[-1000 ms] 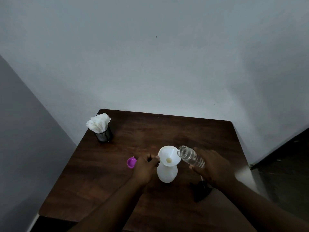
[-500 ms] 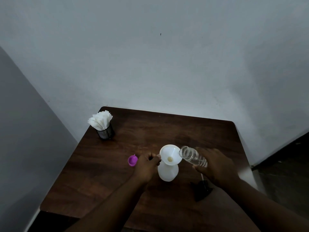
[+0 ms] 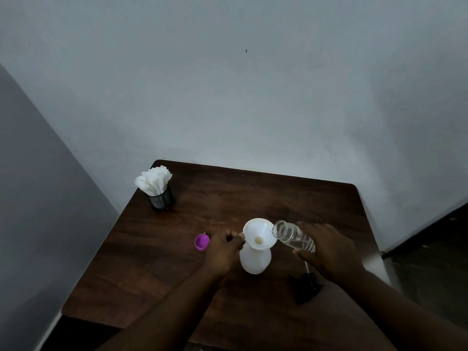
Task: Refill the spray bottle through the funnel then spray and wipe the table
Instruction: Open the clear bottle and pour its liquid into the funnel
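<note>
Right hand point(image 3: 331, 249) wrapped round the clear bottle point(image 3: 293, 235), left hand point(image 3: 222, 249) pinching the funnel point(image 3: 258, 233) rim. The funnel sits in the white spray bottle point(image 3: 254, 260), upright on the table point(image 3: 278, 198). Since a second ago the clear bottle's mouth has tipped down to the funnel edge — pour likely starting, no stream visible.

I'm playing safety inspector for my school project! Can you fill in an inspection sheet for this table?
Surface: dark wooden table, dimly lit.
Job's things: white funnel sits in the white spray bottle; clear bottle tilted, mouth at the funnel's rim; black spray head lies apart on the table.
Clutter: purple cap beside the left hand; paper napkins in a black mesh cup, far left corner.
Hands: left hand pinches the funnel's edge; right hand grips the clear bottle.
Cables: nothing seen.
Surroundings: plain pale wall behind.
</note>
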A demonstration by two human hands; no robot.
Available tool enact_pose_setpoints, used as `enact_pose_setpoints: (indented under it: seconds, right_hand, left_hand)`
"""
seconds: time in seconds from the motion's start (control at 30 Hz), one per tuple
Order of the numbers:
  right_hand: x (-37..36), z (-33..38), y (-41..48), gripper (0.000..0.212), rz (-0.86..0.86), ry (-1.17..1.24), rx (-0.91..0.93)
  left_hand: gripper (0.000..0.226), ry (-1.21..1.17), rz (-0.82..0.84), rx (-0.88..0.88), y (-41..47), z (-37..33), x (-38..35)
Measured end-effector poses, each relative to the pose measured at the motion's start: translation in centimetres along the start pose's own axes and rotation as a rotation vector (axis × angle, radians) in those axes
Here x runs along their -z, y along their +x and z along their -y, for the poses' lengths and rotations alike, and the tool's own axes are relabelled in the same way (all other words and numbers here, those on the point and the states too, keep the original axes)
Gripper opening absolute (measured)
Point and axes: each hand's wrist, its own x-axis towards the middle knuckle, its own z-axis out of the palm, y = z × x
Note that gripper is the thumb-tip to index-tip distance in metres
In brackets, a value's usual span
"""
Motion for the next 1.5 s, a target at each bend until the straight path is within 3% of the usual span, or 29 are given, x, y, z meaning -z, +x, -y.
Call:
enact_pose_setpoints:
  seconds: [1.5]
  right_hand:
    - [0.85, 0.34, 0.44, 0.072, 0.055, -0.112, 0.01]
  left_hand:
    - [0.021, -0.007, -0.015, 0.006, -0.34, -0.33, -0.08]
